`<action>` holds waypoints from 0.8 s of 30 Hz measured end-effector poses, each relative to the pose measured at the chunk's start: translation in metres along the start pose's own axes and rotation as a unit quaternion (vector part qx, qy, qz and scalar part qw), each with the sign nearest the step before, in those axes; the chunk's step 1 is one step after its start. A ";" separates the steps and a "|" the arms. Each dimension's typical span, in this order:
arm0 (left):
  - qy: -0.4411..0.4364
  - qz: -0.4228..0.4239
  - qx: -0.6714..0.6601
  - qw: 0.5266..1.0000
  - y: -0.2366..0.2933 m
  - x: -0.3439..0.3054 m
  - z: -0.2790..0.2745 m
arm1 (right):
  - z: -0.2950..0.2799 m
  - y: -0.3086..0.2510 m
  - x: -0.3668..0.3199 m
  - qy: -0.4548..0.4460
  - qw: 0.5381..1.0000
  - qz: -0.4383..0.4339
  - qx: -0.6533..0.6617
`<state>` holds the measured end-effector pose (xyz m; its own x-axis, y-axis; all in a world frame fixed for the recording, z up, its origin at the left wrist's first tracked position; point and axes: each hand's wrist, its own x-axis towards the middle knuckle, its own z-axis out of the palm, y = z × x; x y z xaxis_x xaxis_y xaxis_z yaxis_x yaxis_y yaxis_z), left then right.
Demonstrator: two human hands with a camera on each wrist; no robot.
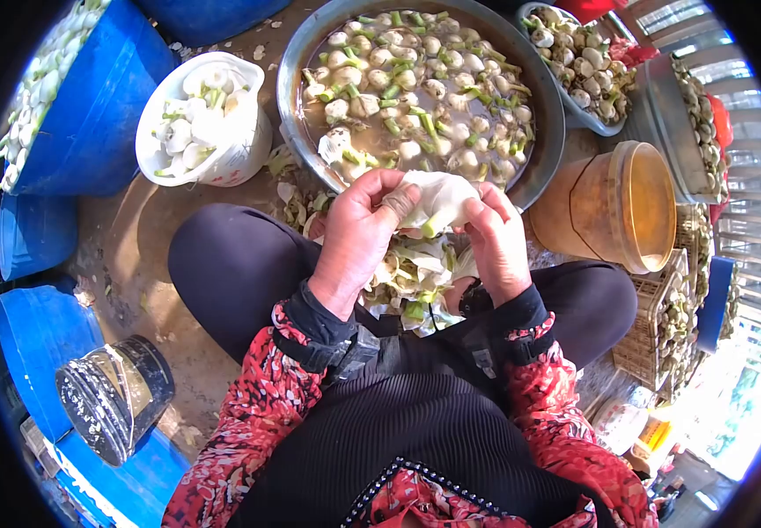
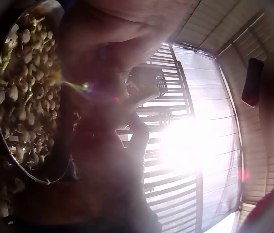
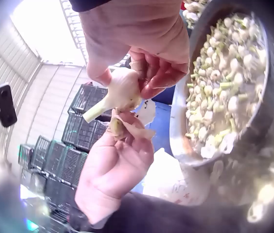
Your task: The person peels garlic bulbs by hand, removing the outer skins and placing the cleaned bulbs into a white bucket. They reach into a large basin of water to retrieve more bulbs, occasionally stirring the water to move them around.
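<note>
A white garlic bulb with a short green stem is between my two hands, above my lap. My right hand grips the bulb between thumb and fingers. In the right wrist view, the bulb has its cut stem pointing down to the left. My left hand pinches loose papery skin at the bulb's lower side. Below both hands, a heap of peeled skins lies between my legs. Glare and the close hand hide the bulb in the left wrist view.
Just ahead stands a large round basin of water with many floating garlic bulbs. A white bucket of cleaned bulbs is at its left, a tan bucket at its right. Blue tubs line the left; a wicker basket stands right.
</note>
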<state>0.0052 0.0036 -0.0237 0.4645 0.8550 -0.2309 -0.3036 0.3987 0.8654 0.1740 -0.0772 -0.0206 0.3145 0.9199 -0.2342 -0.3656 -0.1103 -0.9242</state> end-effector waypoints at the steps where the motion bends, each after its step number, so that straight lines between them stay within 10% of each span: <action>1: -0.001 -0.024 -0.013 1.000 0.004 -0.001 0.000 | 0.000 0.002 0.000 -0.011 0.999 0.022 0.042; 9: -0.076 -0.049 -0.176 0.980 0.012 0.000 -0.007 | -0.004 0.018 0.003 -0.112 0.935 0.162 0.293; 13: -0.036 -0.047 -0.126 0.990 0.012 -0.001 -0.008 | 0.014 -0.004 0.005 -0.007 0.999 0.024 0.021; 17: -0.003 0.006 -0.060 0.998 0.000 0.002 -0.009 | 0.021 -0.015 0.003 -0.052 0.949 -0.184 -0.251; 24: 0.102 0.122 0.052 0.986 0.014 0.003 -0.016 | -0.026 -0.001 0.049 0.107 0.987 0.050 0.111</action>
<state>-0.0113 0.0175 -0.0196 0.2072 0.9746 -0.0854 -0.2944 0.1453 0.9446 0.2121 -0.0418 -0.0390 0.4360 0.8055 -0.4013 -0.5798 -0.0896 -0.8098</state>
